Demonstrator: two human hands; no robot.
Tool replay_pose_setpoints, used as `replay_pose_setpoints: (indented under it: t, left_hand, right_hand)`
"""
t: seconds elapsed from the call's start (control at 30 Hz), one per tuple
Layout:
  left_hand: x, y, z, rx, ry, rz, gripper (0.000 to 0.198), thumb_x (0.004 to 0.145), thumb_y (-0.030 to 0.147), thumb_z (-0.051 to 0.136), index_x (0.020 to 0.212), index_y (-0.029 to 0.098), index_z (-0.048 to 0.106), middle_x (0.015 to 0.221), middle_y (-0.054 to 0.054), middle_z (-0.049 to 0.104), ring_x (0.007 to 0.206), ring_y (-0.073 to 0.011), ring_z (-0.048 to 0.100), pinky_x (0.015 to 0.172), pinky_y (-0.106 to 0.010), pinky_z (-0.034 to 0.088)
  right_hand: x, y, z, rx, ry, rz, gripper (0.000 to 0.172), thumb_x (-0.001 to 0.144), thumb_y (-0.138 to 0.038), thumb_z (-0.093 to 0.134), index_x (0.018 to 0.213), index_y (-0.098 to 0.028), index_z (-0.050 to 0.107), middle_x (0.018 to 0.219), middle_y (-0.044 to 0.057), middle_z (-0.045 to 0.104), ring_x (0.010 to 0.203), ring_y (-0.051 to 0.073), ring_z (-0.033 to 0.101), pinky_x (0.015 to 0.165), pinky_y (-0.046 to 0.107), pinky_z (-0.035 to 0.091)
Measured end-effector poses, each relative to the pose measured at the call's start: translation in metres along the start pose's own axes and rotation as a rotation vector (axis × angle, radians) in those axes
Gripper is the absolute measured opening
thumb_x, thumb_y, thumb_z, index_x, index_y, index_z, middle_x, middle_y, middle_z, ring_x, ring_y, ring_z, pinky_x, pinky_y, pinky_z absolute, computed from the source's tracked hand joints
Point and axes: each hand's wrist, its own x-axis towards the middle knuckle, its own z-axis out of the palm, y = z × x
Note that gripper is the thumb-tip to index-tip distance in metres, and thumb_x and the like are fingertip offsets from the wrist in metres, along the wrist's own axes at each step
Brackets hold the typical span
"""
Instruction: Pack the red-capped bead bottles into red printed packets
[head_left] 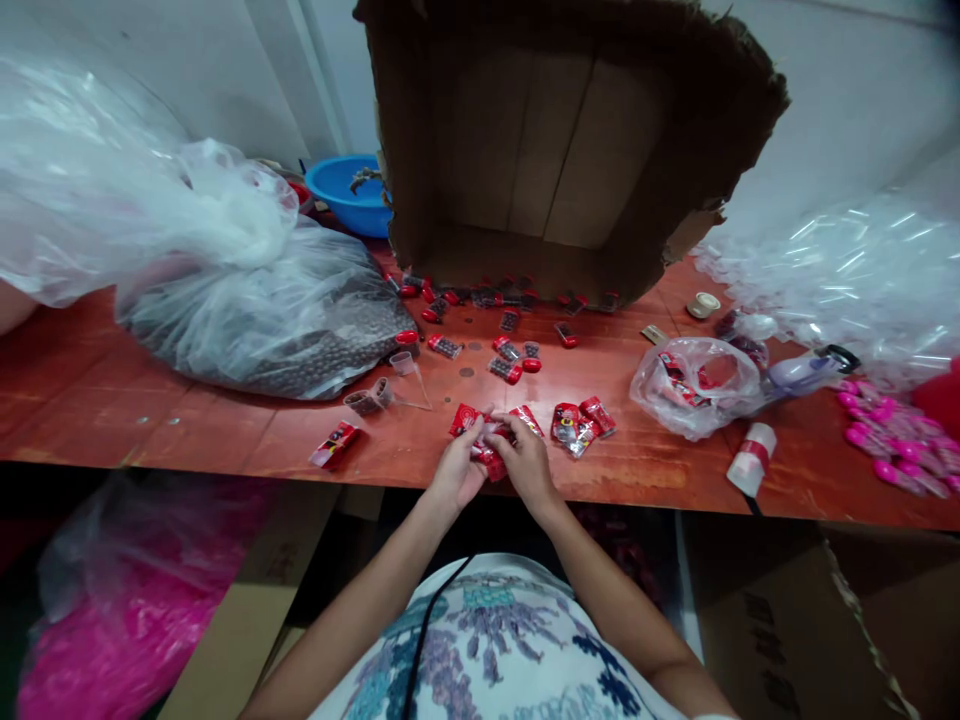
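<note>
My left hand (457,468) and my right hand (527,464) meet at the front edge of the table, fingers pinched together. Between them is a small red printed packet (491,462), partly covered by my fingers. More red packets (581,424) lie just right of my right hand, and a red stack of printed packets (335,445) rests to the left. Beyond my hands are several small clear containers with red caps and dark beads (506,349). A clear scoop (403,364) and small cups of dark beads (367,398) stand left of them.
An open cardboard box (555,240) lies on its side at the back of the red table (247,437). A big bag of dark beads (300,310) fills the left. On the right are a clear bag (649,395), a tape roll (752,455) and pink pieces (892,435).
</note>
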Motion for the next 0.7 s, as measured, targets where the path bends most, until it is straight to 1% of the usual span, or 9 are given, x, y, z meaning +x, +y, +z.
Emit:
replay_pose_setpoints:
  t: [0.1, 0.2, 0.27, 0.33, 0.4, 0.47, 0.5, 0.6, 0.7]
  left_hand:
    - [0.007, 0.007, -0.01, -0.001, -0.005, -0.018, 0.025, 0.083, 0.021, 0.058, 0.108, 0.018, 0.063, 0.088, -0.007, 0.069, 0.079, -0.0166, 0.067, 0.073, -0.032, 0.056]
    - [0.012, 0.011, -0.02, 0.035, 0.004, -0.024, 0.023, 0.083, 0.019, 0.058, 0.105, 0.016, 0.063, 0.089, -0.009, 0.069, 0.085, -0.02, 0.068, 0.078, -0.04, 0.055]
    - [0.013, 0.01, -0.022, 0.06, 0.024, -0.025, 0.019, 0.082, 0.016, 0.059, 0.1, 0.014, 0.064, 0.089, -0.01, 0.07, 0.086, -0.021, 0.068, 0.08, -0.042, 0.054]
    - [0.012, 0.008, -0.021, 0.086, 0.028, -0.025, 0.016, 0.081, 0.017, 0.061, 0.096, 0.013, 0.064, 0.089, -0.01, 0.071, 0.084, -0.0209, 0.068, 0.08, -0.043, 0.055]
    - [0.01, 0.006, -0.019, 0.125, 0.008, -0.017, 0.018, 0.08, 0.024, 0.064, 0.094, 0.012, 0.064, 0.087, -0.011, 0.071, 0.082, -0.0209, 0.069, 0.08, -0.044, 0.055]
    - [0.007, 0.004, -0.017, 0.171, -0.017, 0.007, 0.028, 0.076, 0.032, 0.069, 0.095, 0.012, 0.064, 0.085, -0.011, 0.071, 0.08, -0.0214, 0.069, 0.079, -0.045, 0.055]
    - [0.007, 0.004, -0.016, 0.196, -0.037, 0.019, 0.033, 0.073, 0.033, 0.072, 0.097, 0.012, 0.065, 0.086, -0.011, 0.071, 0.08, -0.0218, 0.069, 0.078, -0.045, 0.055]
    - [0.006, 0.005, -0.017, 0.251, -0.069, 0.057, 0.038, 0.063, 0.024, 0.08, 0.097, 0.013, 0.066, 0.087, -0.01, 0.072, 0.079, -0.0226, 0.069, 0.077, -0.043, 0.056]
    - [0.006, 0.008, -0.018, 0.281, -0.006, 0.107, 0.036, 0.06, 0.019, 0.081, 0.093, 0.013, 0.068, 0.083, -0.008, 0.072, 0.073, -0.0213, 0.069, 0.071, -0.04, 0.057]
  right_hand:
    - [0.009, 0.014, -0.002, 0.054, 0.095, 0.091, 0.03, 0.079, -0.032, 0.058, 0.107, -0.021, 0.063, 0.089, 0.002, 0.066, 0.08, 0.017, 0.06, 0.076, 0.03, 0.047]
    - [0.019, 0.022, -0.009, 0.165, 0.161, 0.17, 0.037, 0.076, -0.035, 0.061, 0.108, -0.018, 0.063, 0.081, 0.001, 0.064, 0.074, 0.016, 0.057, 0.07, 0.027, 0.047]
    - [0.024, 0.024, -0.011, 0.223, 0.176, 0.172, 0.04, 0.075, -0.035, 0.061, 0.11, -0.017, 0.062, 0.082, 0.001, 0.064, 0.074, 0.015, 0.056, 0.07, 0.026, 0.047]
    - [0.027, 0.022, -0.012, 0.232, 0.185, 0.155, 0.04, 0.076, -0.036, 0.06, 0.111, -0.017, 0.063, 0.083, 0.001, 0.064, 0.074, 0.014, 0.057, 0.071, 0.026, 0.047]
    - [0.029, 0.019, -0.01, 0.215, 0.183, 0.135, 0.037, 0.077, -0.035, 0.06, 0.109, -0.018, 0.064, 0.086, 0.002, 0.066, 0.077, 0.015, 0.058, 0.073, 0.027, 0.047]
    - [0.031, 0.014, -0.006, 0.202, 0.159, 0.112, 0.033, 0.077, -0.035, 0.06, 0.105, -0.019, 0.066, 0.09, 0.003, 0.068, 0.081, 0.016, 0.06, 0.076, 0.028, 0.047]
    - [0.031, 0.012, -0.004, 0.201, 0.138, 0.1, 0.03, 0.077, -0.035, 0.061, 0.102, -0.02, 0.067, 0.092, 0.003, 0.068, 0.083, 0.017, 0.061, 0.077, 0.028, 0.048]
    - [0.034, 0.005, 0.0, 0.188, 0.076, 0.06, 0.023, 0.078, -0.035, 0.061, 0.093, -0.021, 0.07, 0.09, 0.003, 0.069, 0.086, 0.018, 0.062, 0.08, 0.029, 0.048]
    - [0.037, -0.002, 0.0, 0.188, 0.05, 0.027, 0.024, 0.081, -0.035, 0.059, 0.096, -0.021, 0.07, 0.096, 0.003, 0.07, 0.092, 0.018, 0.062, 0.086, 0.031, 0.046]
